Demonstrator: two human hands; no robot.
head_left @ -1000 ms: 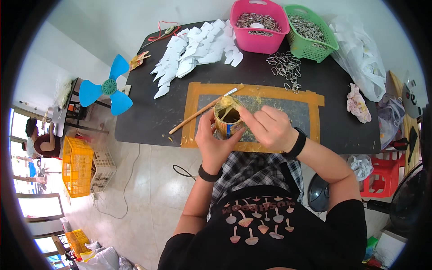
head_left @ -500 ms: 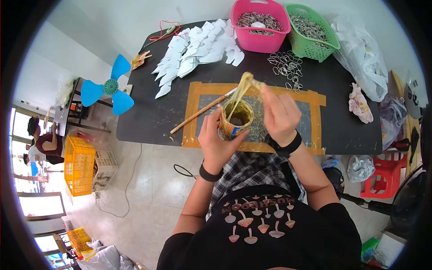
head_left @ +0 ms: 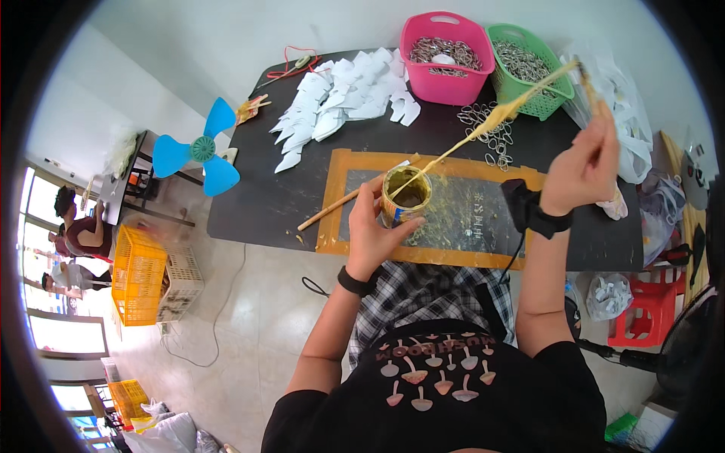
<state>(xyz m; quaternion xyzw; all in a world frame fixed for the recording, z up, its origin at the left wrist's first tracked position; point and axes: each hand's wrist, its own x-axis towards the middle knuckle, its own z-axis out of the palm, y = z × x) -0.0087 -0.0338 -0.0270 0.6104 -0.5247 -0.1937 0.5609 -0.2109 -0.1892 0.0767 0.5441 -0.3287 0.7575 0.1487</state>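
Observation:
My left hand (head_left: pixel 376 232) is wrapped round a small open can (head_left: pixel 408 205), its inside coated with yellow-brown glue. Up and to the right, my right hand (head_left: pixel 583 167) grips a short stick (head_left: pixel 591 90) with a dark tip; its exact kind is hard to make out. A long, stretched strand of yellow glue (head_left: pixel 498 115) runs from the can up to that tip. Behind the can, a long wooden-handled tool (head_left: pixel 326 213) lies on the table, its far end partly hidden by the can and my left hand.
Orange tape frames a glue-smeared patch (head_left: pixel 468 219) on the black table (head_left: pixel 260 200). White cut pieces (head_left: pixel 343 94) are heaped at the back. Pink (head_left: pixel 445 83) and green baskets (head_left: pixel 545 107) hold metal rings; loose rings (head_left: pixel 495 140) lie before them. A blue fan (head_left: pixel 202 149) stands left.
My right hand has swung up and to the right, away from the can, drawing the glue into a long strand. My left hand still holds the can in about the same place.

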